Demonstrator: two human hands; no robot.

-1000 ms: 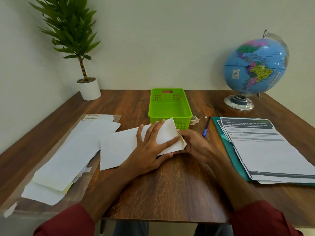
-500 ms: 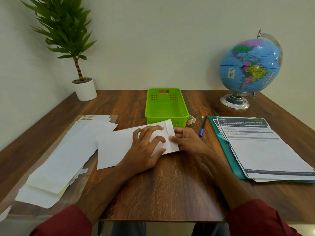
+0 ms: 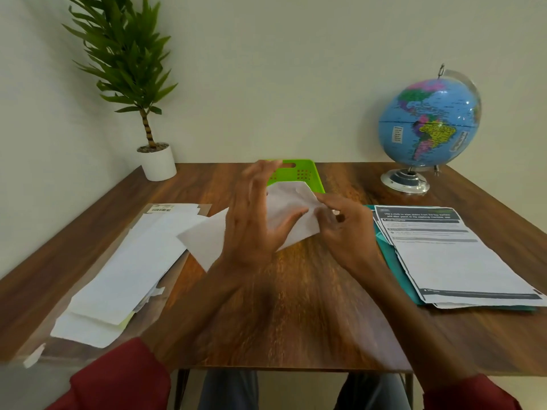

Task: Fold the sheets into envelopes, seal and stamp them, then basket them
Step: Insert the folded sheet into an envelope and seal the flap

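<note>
white sheet (image 3: 207,244) lifted off the table (image 3: 296,306), right hand (image 3: 344,232) pinching its folded end, left hand (image 3: 251,220) fingers spread loose against it, green basket (image 3: 307,173) just behind fingertips

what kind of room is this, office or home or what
Probably a home office or study desk: a wooden table against a plain wall, with a globe, a potted plant and printed papers.
</note>
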